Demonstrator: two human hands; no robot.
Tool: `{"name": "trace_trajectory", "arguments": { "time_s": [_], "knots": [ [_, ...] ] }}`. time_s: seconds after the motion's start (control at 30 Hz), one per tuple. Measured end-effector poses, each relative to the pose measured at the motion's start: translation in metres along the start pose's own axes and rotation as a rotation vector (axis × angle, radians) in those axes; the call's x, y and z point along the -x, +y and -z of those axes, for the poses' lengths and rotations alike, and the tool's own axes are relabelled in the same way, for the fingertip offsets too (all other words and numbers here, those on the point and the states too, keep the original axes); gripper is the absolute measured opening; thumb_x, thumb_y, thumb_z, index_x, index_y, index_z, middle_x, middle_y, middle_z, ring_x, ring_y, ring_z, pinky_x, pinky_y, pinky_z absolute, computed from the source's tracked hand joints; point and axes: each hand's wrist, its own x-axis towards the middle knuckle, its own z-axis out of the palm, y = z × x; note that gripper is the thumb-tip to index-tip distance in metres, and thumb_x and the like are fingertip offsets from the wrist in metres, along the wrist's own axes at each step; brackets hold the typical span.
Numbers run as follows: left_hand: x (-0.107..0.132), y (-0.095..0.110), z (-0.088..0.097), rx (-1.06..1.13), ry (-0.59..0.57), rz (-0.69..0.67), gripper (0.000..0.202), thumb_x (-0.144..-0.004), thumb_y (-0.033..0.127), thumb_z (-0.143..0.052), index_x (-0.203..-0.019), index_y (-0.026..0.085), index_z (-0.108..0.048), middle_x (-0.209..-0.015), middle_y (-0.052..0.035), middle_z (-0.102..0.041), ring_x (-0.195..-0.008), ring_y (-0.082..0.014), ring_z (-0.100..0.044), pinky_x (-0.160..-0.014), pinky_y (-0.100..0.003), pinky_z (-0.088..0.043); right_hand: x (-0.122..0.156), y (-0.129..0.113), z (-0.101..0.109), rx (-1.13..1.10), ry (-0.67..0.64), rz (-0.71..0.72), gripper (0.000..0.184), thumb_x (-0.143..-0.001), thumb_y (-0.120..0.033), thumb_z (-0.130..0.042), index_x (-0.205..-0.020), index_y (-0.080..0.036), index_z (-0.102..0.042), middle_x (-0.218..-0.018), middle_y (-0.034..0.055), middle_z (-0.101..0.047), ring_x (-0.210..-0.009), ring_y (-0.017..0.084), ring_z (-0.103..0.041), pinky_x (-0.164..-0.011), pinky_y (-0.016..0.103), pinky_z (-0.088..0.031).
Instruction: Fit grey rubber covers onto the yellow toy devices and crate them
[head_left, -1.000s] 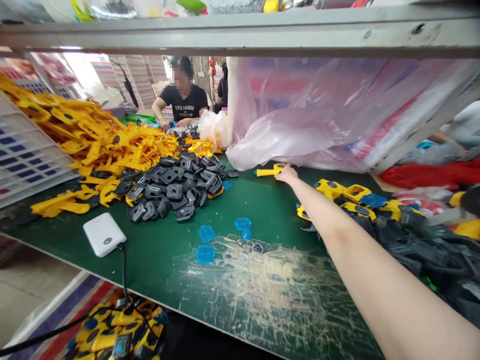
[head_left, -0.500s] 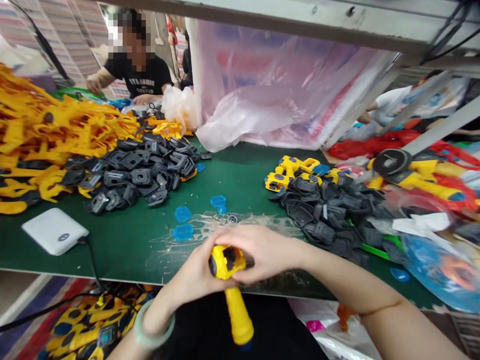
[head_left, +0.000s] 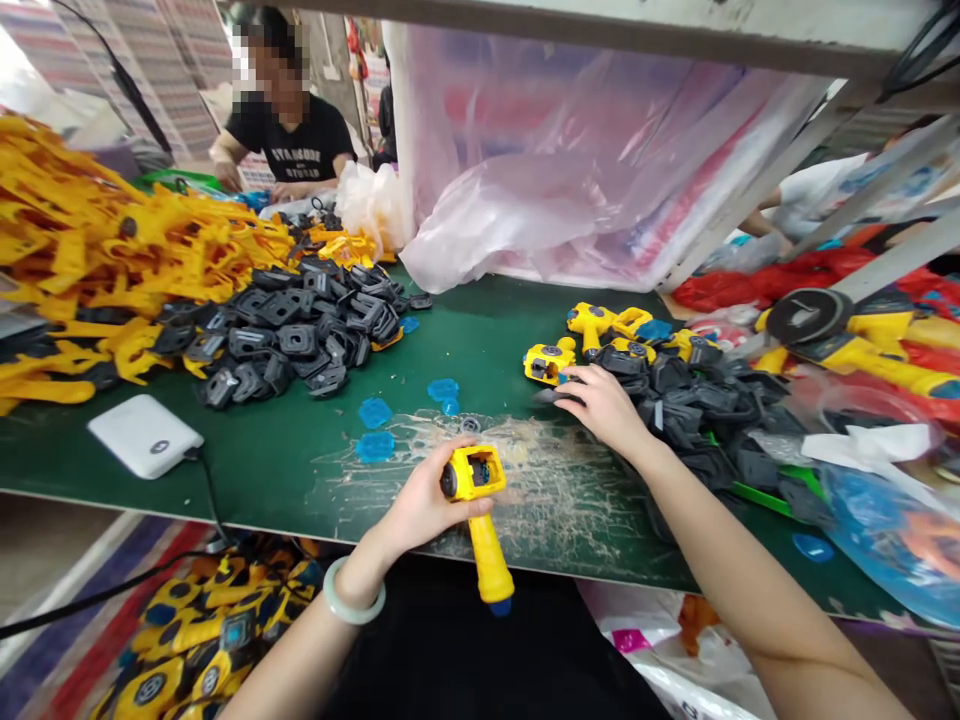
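Note:
My left hand [head_left: 424,505] is closed around the boxy head of a yellow plastic toy [head_left: 491,560] near the table's front edge. An open cavity in the head faces up, with small dark parts inside. The toy's handle points down toward me and ends in a blue tip. My right hand [head_left: 611,410] is stretched out to the right, fingers apart at a dark grey plastic part [head_left: 549,397]. Whether the fingertips touch that part is unclear. Just beyond them sits another yellow toy body [head_left: 546,365], beside a pile of dark grey parts [head_left: 682,405].
On the left are a heap of yellow parts [head_left: 135,230], a pile of dark grey frames [head_left: 300,325] and a corded white box [head_left: 142,435]. Several blue translucent pieces [head_left: 375,447] lie mid-table. A co-worker [head_left: 289,140] sits across. A metal beam [head_left: 600,40] runs overhead.
My right hand has left the yellow toy and moved right to the pile of dark grey parts. My left hand still holds the toy. The view has shifted slightly.

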Motion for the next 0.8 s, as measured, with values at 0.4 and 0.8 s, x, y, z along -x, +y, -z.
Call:
{"name": "trace_trajectory", "arguments": {
  "time_s": [0.4,0.8],
  "knots": [
    [-0.002,0.016,-0.011,0.105,-0.165,-0.012,0.07,-0.071,0.034,-0.091,-0.133,0.022,-0.059,-0.126,-0.0061,-0.064,-0.113,-0.0268,-0.061,-0.103,-0.037,-0.046,0.003,-0.106,-0.005,-0.789,-0.399,-0.147,0.044,-0.104,-0.054,-0.051,-0.108,-0.014,-0.07,-0.107,0.0081,-0.068,-0.099,0.024,-0.065,-0.089,0.034,-0.054],
    [0.012,0.011,0.0,-0.013,0.081,0.025,0.07,-0.066,0.019,-0.089,-0.126,0.025,-0.055,-0.126,-0.0021,-0.063,-0.115,-0.0225,-0.061,-0.099,-0.031,-0.044,0.027,-0.154,-0.024,-0.692,-0.187,-0.272,0.09,-0.082,-0.042,-0.089,-0.154,-0.021,-0.041,-0.139,0.0097,-0.055,-0.13,0.031,-0.053,-0.112,0.045,-0.046]
  ]
}}
